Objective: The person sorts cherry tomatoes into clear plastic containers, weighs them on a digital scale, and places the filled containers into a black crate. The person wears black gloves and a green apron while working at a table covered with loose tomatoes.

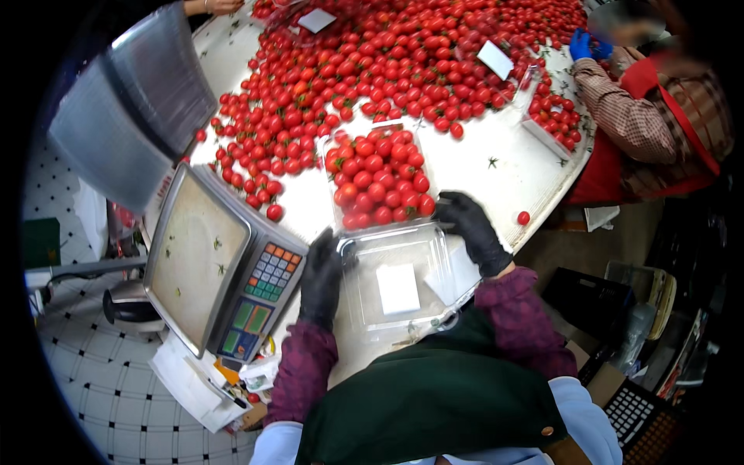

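Observation:
A clear plastic clamshell box (433, 239) lies opened out on the white table in front of me. Its far half is heaped with red cherry tomatoes (378, 180), and its lid (360, 290) is folded down toward me with a white label (399, 289) in view. My left hand (321, 282), in a black glove, holds the left edge near the hinge. At the right corner of the filled half, the black-gloved fingers of my right hand (472, 232) grip the box. Part of each grip is hidden by the hand.
A weighing scale (197, 261) stands close on my left, with stacked clear plastic trays (110, 133) beyond it. Loose tomatoes (372, 64) cover the table's far side. A co-worker's blue-gloved hand (580, 45) is at the right, near another filled box (549, 136). One tomato (523, 218) lies near the edge.

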Demonstrator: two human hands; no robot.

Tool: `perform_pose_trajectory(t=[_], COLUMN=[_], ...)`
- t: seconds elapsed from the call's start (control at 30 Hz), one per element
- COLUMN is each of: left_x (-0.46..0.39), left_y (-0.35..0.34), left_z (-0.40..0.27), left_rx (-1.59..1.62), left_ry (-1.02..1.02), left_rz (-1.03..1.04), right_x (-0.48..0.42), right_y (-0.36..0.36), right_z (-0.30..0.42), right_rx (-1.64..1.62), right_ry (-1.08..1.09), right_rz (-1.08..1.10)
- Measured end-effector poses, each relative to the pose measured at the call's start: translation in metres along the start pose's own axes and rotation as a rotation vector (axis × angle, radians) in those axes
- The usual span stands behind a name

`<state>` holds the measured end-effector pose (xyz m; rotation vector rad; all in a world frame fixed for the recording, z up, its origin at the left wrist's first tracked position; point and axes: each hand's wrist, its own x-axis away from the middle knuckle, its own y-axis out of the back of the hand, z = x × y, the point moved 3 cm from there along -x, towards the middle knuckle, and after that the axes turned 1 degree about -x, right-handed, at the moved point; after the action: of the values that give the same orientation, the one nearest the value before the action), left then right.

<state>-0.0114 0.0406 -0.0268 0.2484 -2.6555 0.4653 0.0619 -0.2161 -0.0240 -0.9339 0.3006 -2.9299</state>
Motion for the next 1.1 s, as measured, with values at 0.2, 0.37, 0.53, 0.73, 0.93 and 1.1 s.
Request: perform_pose_trajectory(t=[0.2, 0.37, 0.53, 0.73, 0.93, 1.1], left_x=[-0.042, -0.064, -0.103, -0.115, -0.115, -0.12], left_y=[-0.021, -0.017, -0.006, -0.005, -0.012, -0.006], left_z=[-0.022, -0.017, -0.01, -0.007, -0.013, -0.008], left_rx=[0.039, 0.204, 0.449, 0.599, 0.572, 0.451], left_ry=[-0.018, -0.116, -0.381, -0.295, -0.29, -0.317], left_rz=[-0.039, -0.07, 0.038, -0.056, -0.043, -0.107], right_x=[-0.013, -0.028, -0.065, -0.084, -0.082, -0.083], right_y=[-0.023, -0.027, -0.036, -0.04, -0.046, -0.046], right_z=[0.025, 0.023, 0.009, 0.012, 0.02, 0.02], right_rx=[-0.019, -0.17, -0.475, -0.443, -0.439, -0.347], right_ry=[0.028, 0.108, 0.399, 0.444, 0.431, 0.436], right_rz=[-0.014, 0.027, 0.129, 0.119, 0.052, -0.001])
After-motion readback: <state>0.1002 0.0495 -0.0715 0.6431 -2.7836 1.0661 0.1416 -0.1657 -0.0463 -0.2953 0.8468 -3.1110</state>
